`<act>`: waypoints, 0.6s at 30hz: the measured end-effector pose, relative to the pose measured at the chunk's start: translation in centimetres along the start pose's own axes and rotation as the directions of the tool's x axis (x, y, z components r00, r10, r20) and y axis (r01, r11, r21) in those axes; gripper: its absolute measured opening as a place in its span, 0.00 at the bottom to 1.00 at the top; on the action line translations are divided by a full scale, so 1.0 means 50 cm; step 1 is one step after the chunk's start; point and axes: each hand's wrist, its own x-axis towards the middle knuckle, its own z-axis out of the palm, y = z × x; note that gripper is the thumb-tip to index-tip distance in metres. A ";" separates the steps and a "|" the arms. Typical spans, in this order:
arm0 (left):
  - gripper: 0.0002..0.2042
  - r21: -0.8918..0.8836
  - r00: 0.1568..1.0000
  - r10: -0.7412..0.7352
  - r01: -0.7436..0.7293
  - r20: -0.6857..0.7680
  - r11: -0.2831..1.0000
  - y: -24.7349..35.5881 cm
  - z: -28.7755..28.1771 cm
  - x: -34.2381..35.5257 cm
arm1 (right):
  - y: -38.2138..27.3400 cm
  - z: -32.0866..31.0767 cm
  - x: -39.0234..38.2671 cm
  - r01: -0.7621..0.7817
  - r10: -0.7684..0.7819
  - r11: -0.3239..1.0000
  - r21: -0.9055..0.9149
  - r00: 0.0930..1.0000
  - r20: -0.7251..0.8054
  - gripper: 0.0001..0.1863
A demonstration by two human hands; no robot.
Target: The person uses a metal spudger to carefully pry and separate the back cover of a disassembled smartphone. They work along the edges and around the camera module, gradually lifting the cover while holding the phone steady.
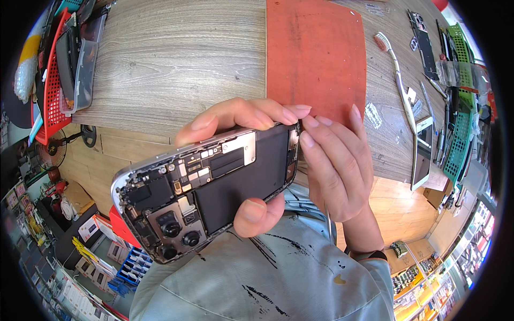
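Observation:
An opened smartphone (241, 176) is held up in front of my body, tilted, its back cover off. Its black battery, circuit board and three-lens camera module (172, 228) are exposed, with the camera end at the lower left. Wrapped round it from behind is my left hand (235, 115), fingers over the upper long edge and thumb pressed on the lower edge. At the phone's right end, my right hand (340, 166) has its fingertips against the short edge near the upper corner. Whether these fingers pinch anything small there is hidden.
A red-orange mat (316, 53) lies on the wood-grain table (176, 59). To its right are a toothbrush (399, 75), a white-framed phone part (423, 152) and green baskets (458, 144) with tools. A red basket (53, 96) and clear bin (85, 75) stand at the left edge.

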 end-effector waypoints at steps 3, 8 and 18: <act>0.43 -0.064 0.983 0.094 -0.105 -0.156 0.992 -0.017 0.024 -0.008 | 0.000 0.005 0.002 -0.045 0.044 0.999 -0.025 0.998 -0.046 0.21; 0.46 -0.188 0.988 -0.004 -0.026 -0.157 0.982 -0.012 0.022 -0.016 | -0.005 -0.003 0.005 -0.132 0.130 0.991 -0.022 0.990 -0.059 0.23; 0.42 -0.071 0.990 0.064 -0.074 -0.129 0.995 -0.016 0.020 -0.015 | -0.009 -0.039 -0.004 -0.106 0.110 0.980 -0.166 0.994 0.017 0.18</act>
